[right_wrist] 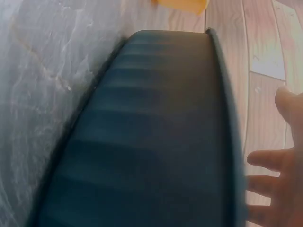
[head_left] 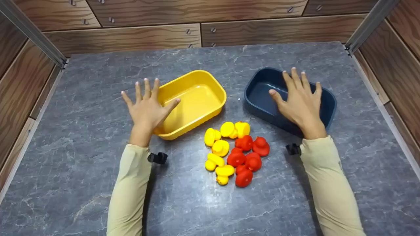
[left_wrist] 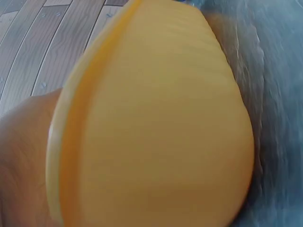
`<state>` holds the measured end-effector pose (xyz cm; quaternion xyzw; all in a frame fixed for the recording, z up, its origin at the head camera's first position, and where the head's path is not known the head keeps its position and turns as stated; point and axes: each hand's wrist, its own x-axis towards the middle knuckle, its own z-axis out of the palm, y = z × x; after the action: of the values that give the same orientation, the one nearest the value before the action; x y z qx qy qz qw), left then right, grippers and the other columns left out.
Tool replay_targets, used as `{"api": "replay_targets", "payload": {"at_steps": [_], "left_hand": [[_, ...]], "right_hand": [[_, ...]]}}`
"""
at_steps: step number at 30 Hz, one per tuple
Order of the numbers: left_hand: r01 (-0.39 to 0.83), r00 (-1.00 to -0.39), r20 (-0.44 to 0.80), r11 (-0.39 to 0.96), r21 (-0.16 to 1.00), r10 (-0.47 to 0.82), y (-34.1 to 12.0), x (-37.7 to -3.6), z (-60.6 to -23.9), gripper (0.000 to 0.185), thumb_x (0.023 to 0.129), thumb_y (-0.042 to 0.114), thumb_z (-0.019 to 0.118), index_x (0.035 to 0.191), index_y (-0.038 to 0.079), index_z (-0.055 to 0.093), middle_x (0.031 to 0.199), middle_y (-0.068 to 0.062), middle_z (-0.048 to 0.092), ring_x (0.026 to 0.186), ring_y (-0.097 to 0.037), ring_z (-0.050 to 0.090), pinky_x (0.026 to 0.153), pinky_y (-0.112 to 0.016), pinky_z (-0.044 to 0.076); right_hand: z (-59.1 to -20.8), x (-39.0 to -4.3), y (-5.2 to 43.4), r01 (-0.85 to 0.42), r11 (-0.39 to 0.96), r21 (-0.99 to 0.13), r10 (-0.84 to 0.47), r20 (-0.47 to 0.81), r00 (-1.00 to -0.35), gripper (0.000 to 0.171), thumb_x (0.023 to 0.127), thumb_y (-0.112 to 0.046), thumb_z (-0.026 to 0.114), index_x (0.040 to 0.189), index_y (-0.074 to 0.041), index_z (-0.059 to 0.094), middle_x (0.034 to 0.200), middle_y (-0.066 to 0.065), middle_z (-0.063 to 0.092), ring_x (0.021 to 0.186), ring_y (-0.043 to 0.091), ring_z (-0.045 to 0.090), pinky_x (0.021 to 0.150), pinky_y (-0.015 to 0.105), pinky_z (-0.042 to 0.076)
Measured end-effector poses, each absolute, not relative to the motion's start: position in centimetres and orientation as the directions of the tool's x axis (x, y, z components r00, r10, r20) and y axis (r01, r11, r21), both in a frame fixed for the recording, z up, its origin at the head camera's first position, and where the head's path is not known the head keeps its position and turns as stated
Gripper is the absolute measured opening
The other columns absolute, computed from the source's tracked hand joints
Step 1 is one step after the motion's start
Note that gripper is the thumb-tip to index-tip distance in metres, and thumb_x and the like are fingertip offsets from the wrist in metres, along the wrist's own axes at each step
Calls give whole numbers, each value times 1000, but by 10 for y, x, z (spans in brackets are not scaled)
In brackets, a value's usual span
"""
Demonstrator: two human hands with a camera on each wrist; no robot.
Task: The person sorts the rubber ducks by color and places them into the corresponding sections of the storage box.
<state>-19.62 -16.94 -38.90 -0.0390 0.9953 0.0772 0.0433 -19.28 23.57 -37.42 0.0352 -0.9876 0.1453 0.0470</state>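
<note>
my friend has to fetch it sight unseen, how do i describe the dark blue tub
On the grey table, find the cluster of yellow toys and red toys. Beyond and right of the red toys in the head view stands a rectangular tub with rounded corners. Its dark blue colour sets it apart from the similarly shaped yellow tub to its left.

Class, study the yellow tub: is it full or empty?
Apparently empty: the head view shows bare floor inside the yellow tub, though the left hand hides part of it.
</note>
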Motion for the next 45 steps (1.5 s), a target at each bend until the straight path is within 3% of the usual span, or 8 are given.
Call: {"api": "replay_targets", "payload": {"at_steps": [11,20,25,29,34,37,42,45], "left_hand": [[-122,-991,-75,972,201,-109,-202,-182,-398,105,76,91,11,155,25,-7,161,-7,-11,149,-34,-13,107,-63,-24],[-152,-987,-93,952,265,-131,-227,-171,-405,106,77,90,15,155,21,-10,160,-9,-11,148,-36,-12,107,-65,-24],[-131,-989,-119,872,472,-85,-237,-169,-408,102,84,83,24,155,17,-9,161,-10,-10,149,-36,-7,112,-65,-12],[-117,-990,-138,722,682,-30,-244,-166,-411,90,93,67,35,155,15,-6,162,-10,-7,150,-34,-1,119,-57,-1],[-105,-991,-133,577,810,7,-250,-163,-412,83,97,51,43,155,9,1,162,-14,1,150,-33,9,122,-45,9],[-117,-990,-140,510,852,8,-251,-161,-412,82,97,46,47,155,6,4,162,-16,6,150,-32,12,121,-43,14],[-142,-987,-163,447,883,8,-254,-158,-413,79,96,41,51,154,3,13,160,-20,16,148,-32,19,120,-43,20],[-153,-984,-176,427,891,15,-256,-157,-415,77,96,40,53,153,2,17,159,-20,19,148,-32,20,120,-43,21]], "right_hand": [[-375,-172,242,-251,885,-392,-151,268,-951,86,89,-74,34,153,-17,27,160,8,22,148,34,19,110,60,16],[-379,-156,246,-386,809,-444,-285,278,-917,88,88,-72,41,154,-18,24,159,10,26,146,35,25,107,60,22],[-380,-149,249,-397,702,-591,-345,205,-916,82,92,-56,54,154,-15,21,159,15,23,144,42,24,111,66,17],[-384,-143,252,-383,582,-717,-403,155,-902,79,92,-36,63,154,-13,21,158,16,23,140,42,28,109,64,22],[-390,-132,252,-391,512,-765,-456,143,-878,81,90,-18,68,155,-14,19,158,15,24,139,36,32,114,33,29],[-397,-126,252,-427,470,-773,-486,177,-856,85,86,-5,69,154,-12,19,158,16,25,142,20,31,108,10,26],[-405,-118,251,-437,433,-789,-524,174,-834,84,81,-2,73,151,-8,26,153,21,32,137,-1,33,108,9,27],[-408,-114,251,-408,470,-783,-545,106,-832,83,82,-8,75,150,-9,28,152,20,34,137,8,36,107,7,25]]}}
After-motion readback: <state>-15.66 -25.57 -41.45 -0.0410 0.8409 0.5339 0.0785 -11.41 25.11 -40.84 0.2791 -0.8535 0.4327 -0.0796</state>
